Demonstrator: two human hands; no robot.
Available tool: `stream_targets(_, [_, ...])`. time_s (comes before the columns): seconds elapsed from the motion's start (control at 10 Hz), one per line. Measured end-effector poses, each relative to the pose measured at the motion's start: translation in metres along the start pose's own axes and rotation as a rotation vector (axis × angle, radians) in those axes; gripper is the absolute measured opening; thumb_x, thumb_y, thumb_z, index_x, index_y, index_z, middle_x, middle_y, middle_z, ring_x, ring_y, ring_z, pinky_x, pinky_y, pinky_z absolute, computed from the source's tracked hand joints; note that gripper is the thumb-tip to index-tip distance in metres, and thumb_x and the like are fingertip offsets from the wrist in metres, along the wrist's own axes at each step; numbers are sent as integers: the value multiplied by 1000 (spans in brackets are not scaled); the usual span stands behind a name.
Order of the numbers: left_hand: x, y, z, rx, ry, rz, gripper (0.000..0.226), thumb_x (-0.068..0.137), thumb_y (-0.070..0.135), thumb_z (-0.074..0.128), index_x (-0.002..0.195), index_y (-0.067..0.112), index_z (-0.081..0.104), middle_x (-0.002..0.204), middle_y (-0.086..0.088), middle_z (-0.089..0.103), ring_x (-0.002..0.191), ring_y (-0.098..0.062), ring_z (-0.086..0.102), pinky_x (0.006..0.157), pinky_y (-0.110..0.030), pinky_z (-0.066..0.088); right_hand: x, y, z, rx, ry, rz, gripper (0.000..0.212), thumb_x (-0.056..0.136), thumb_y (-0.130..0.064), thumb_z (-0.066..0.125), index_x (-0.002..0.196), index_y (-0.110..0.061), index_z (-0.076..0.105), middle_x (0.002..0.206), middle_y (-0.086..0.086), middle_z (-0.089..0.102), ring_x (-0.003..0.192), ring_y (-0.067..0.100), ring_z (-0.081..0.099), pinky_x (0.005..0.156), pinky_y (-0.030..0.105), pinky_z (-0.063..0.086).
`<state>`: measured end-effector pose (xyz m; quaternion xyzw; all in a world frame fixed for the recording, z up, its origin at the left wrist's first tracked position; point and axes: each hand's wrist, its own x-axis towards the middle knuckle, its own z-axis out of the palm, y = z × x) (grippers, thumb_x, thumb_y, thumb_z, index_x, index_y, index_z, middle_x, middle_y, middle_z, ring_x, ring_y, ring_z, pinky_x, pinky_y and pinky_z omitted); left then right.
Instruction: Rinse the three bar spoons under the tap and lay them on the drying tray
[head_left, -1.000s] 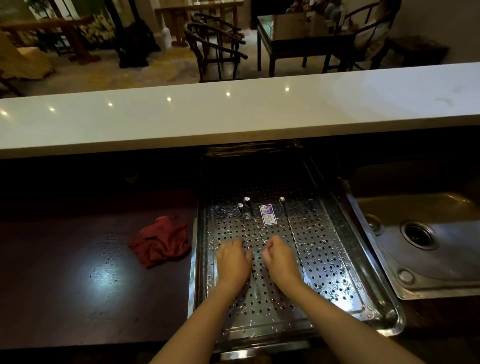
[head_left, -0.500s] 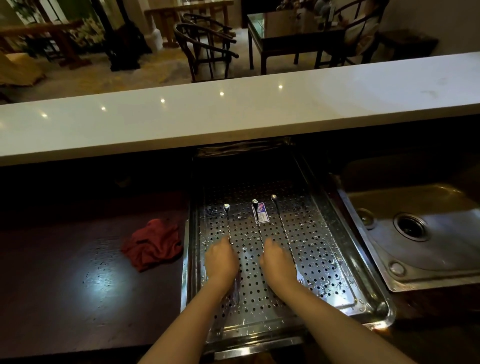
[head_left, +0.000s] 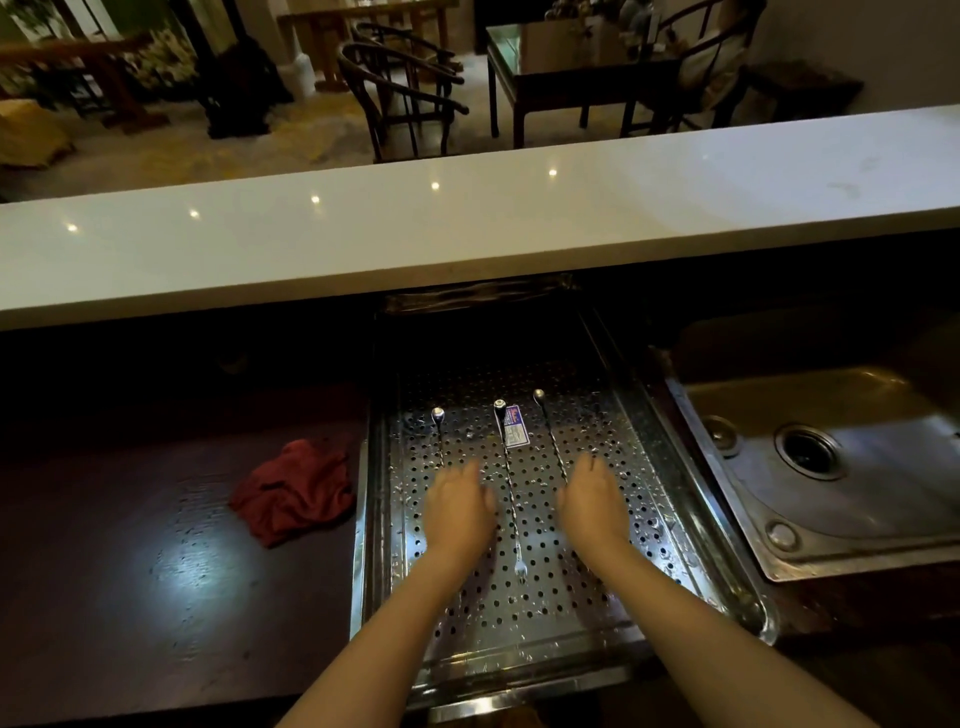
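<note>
Three bar spoons lie on the perforated drying tray (head_left: 675, 467), long axes running away from the person, roughly parallel: the left spoon (head_left: 438, 431), the middle spoon (head_left: 509, 483) with its forked end nearest the body, and the right spoon (head_left: 550, 441). The middle one sits between the hands; the outer two pass under them. The left hand (head_left: 457, 512) and right hand (head_left: 592, 506) hover palm-down, fingers loose; motion blur leaves it unclear whether they touch the handles. One red cloth (head_left: 296, 488) lies on the dark surface (head_left: 130, 571); one sink (head_left: 857, 467) is to the right.
</note>
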<state>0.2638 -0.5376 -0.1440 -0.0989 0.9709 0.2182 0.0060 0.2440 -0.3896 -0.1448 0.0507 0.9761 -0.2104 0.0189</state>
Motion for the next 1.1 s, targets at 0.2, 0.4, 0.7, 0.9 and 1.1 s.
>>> stream_targets(0.2, [-2, 28, 16, 47, -134, 91, 37, 92, 19, 46, 128, 10, 44, 98, -11, 67, 89, -26, 61, 74, -32, 46, -5, 1, 5, 31, -60, 38, 26, 91, -3, 52, 116, -5, 50, 116, 11, 59, 100, 22, 59, 84, 30, 51])
stream_targets(0.4, [-2, 29, 19, 49, -129, 38, 31, 91, 9, 44, 121, 9, 46, 92, -10, 66, 74, -22, 57, 61, -31, 45, -5, 4, 2, 75, -55, 76, 30, 91, 2, 48, 121, -2, 50, 116, 13, 59, 101, 23, 58, 86, 31, 52])
stream_targets(0.7, [-3, 33, 18, 56, -115, 31, 36, 89, 4, 42, 124, 8, 44, 75, -1, 53, 67, -17, 50, 53, -25, 37, -7, 6, 1, 33, -45, 74, 27, 91, 2, 47, 118, -4, 51, 113, 12, 60, 95, 22, 60, 75, 27, 50])
stream_targets(0.9, [-2, 34, 17, 72, -108, 41, 34, 90, 7, 41, 125, 8, 44, 65, 3, 47, 67, -17, 48, 51, -24, 36, -7, 6, -2, 39, -49, 56, 32, 91, -1, 48, 123, -4, 48, 119, 11, 58, 103, 21, 57, 82, 27, 50])
stream_targets(1.1, [3, 39, 3, -48, -51, 20, 35, 95, 19, 40, 130, 12, 44, 85, -3, 63, 74, -18, 57, 62, -26, 45, -8, 6, -19, 106, -56, -82, 35, 92, -24, 53, 125, -13, 45, 126, 5, 49, 104, 14, 52, 83, 20, 45])
